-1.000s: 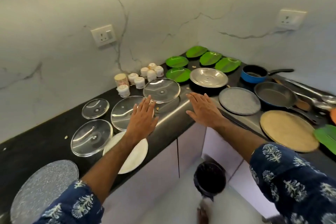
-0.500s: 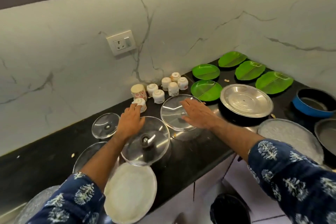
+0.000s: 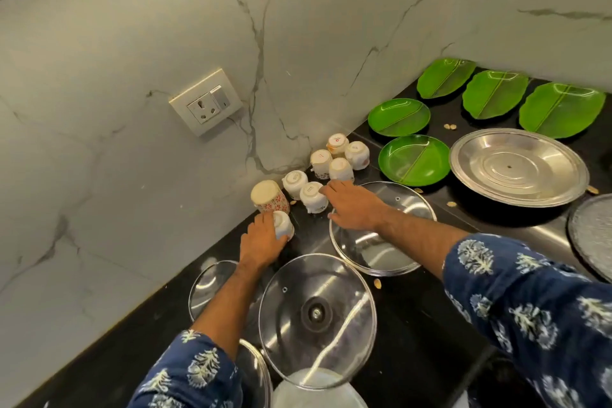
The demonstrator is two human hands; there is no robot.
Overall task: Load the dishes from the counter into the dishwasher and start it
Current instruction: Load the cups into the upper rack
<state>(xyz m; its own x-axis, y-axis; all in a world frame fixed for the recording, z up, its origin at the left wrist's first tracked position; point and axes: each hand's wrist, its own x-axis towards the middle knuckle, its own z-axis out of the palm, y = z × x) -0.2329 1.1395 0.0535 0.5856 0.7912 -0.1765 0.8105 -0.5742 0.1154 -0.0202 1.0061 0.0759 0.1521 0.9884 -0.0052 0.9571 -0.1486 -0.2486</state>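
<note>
On the black worktop [image 3: 414, 325], near the marble wall, stood a small bunch of white cups, all turned upside down so their flat bottoms faced up. The left hand [image 3: 261, 242] was curled around one small white cup [image 3: 283, 224], fingers wrapped on its side, at the near left of the bunch. Just behind it stood a taller cup with red flowers [image 3: 270, 197], also upside down. The right hand [image 3: 352, 205] lay flat with its fingers spread apart, the fingertips touching another white cup [image 3: 311, 196] but not closed on it. Its palm was over a glass lid [image 3: 394, 242] with a shiny metal rim. Five more white cups [image 3: 341, 156] sat farther back against the wall, some with small red marks on them. A bigger glass lid with a dark knob [image 3: 316, 315] lay near the person, between the two arms, and a smaller lid [image 3: 208, 285] peeked out under the left arm. To the right were two round green plates [image 3: 414, 159], three leaf-shaped green plates [image 3: 495, 93] farther off, and a wide steel plate [image 3: 518, 170]. Both sleeves were dark blue with white leaf prints.
</note>
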